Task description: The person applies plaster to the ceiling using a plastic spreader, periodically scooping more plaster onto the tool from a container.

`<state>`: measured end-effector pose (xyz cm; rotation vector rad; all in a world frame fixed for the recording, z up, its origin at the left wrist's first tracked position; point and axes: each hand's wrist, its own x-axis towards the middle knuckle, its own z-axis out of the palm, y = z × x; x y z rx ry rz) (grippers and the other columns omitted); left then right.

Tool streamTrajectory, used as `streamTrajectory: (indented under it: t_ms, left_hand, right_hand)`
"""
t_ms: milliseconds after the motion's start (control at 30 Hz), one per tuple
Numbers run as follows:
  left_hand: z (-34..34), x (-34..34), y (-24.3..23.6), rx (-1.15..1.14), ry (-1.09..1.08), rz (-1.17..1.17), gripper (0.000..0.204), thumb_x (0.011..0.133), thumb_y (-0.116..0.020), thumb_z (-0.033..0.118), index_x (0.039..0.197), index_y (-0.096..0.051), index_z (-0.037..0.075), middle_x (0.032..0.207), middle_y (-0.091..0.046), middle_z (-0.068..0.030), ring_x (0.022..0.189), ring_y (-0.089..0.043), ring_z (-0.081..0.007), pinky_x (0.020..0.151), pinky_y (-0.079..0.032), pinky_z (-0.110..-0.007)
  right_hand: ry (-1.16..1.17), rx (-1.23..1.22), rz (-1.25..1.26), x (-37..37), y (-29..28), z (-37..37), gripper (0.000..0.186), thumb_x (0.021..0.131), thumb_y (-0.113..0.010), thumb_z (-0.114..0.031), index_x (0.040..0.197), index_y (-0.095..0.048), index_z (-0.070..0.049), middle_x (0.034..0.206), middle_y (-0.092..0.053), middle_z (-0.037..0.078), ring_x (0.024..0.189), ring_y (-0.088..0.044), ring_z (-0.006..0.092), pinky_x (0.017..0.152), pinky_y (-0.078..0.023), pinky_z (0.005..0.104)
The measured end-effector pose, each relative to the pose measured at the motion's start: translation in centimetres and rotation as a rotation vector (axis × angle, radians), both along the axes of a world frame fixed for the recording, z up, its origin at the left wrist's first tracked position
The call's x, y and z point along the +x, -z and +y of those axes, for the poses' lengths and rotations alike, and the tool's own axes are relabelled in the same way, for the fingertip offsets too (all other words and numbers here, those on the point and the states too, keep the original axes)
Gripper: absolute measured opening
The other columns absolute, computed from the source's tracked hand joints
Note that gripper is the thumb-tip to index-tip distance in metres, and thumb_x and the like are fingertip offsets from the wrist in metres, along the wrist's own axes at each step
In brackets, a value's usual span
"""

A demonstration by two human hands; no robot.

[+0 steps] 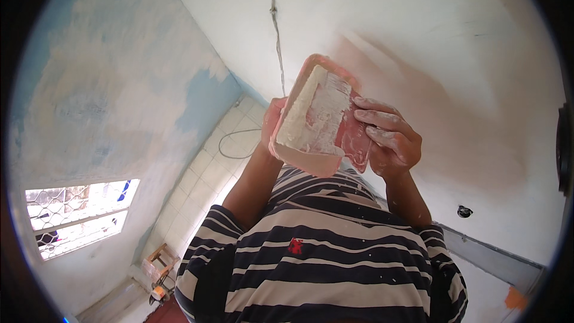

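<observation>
In front of my chest I hold a pinkish-red plastic tub point(317, 165), tilted, with off-white putty point(299, 113) along its left inner side. My left hand point(274, 121) is wrapped around the tub's left side, and its fingers are mostly hidden behind it. A flat red plastic spreader point(356, 137) lies across the tub's opening, its blade smeared with white putty. My right hand point(391, 139) grips the spreader's right part, its putty-covered fingers lying over the top. The thumb is largely hidden.
A pale wall point(418, 18) stands right in front, with a cable point(276, 30) running down it and a dark hole point(464, 211) at right. At left are a blue-patched wall point(101, 107), a grilled window point(81, 215) and a wooden stool point(158, 263). A thin loop point(222, 143) lies on the tiled floor point(200, 170).
</observation>
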<state>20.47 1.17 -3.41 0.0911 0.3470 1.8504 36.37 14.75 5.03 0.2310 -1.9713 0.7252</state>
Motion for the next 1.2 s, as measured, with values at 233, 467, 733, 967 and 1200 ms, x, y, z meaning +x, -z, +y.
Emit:
streamTrajectory:
  t_ms: [233,467,733,967,1200]
  left_hand:
    - [-0.3,-1.1,8.4,-0.148,-0.098,0.304,0.040,0.098,-0.050,0.031,0.121,-0.058,0.000,0.114,-0.065,-0.0127,0.095,-0.066,-0.0217,0.081,-0.056,-0.035]
    - [0.9,-0.4,7.7,-0.059,0.102,0.083,0.044,0.095,-0.042,0.034,0.112,-0.064,0.000,0.106,-0.069,-0.0120,0.095,-0.067,-0.0245,0.083,-0.055,-0.037]
    - [3.9,0.0,8.6,-0.040,0.168,-0.116,0.060,0.092,-0.038,0.042,0.136,-0.050,0.003,0.125,-0.061,-0.0157,0.110,-0.062,-0.0317,0.093,-0.051,-0.045]
    - [4.2,0.1,9.4,0.032,0.149,-0.064,0.062,0.092,-0.040,0.043,0.138,-0.048,0.002,0.130,-0.058,-0.0154,0.114,-0.060,-0.0310,0.097,-0.049,-0.045]
    - [2.7,0.6,8.1,0.031,0.123,-0.101,0.062,0.092,-0.039,0.045,0.139,-0.047,0.004,0.131,-0.057,-0.0155,0.116,-0.059,-0.0319,0.099,-0.048,-0.045]
  right_hand:
    - [0.186,0.042,0.024,3.6,-3.4,0.2,0.013,0.081,-0.061,0.005,0.090,-0.056,-0.002,0.091,-0.072,0.020,0.087,-0.073,0.0353,0.074,-0.061,0.0406]
    - [0.640,0.457,-0.129,9.5,-12.3,0.9,0.007,0.089,-0.058,-0.003,0.094,-0.058,-0.007,0.083,-0.072,0.009,0.073,-0.074,0.0261,0.063,-0.057,0.0319]
    - [0.885,0.641,-0.443,7.9,-23.9,-1.6,0.015,0.089,-0.062,-0.002,0.103,-0.058,-0.003,0.084,-0.070,0.011,0.075,-0.072,0.0293,0.064,-0.057,0.0347]
    - [0.664,0.799,-0.569,-1.2,-20.3,2.2,0.029,0.087,-0.060,-0.004,0.116,-0.054,-0.004,0.093,-0.068,0.013,0.080,-0.067,0.0317,0.068,-0.054,0.0404]
    - [0.648,0.847,-0.331,-3.8,-24.8,7.5,0.035,0.097,-0.056,-0.030,0.127,-0.057,-0.010,0.086,-0.069,0.012,0.067,-0.066,0.0311,0.063,-0.054,0.0408]
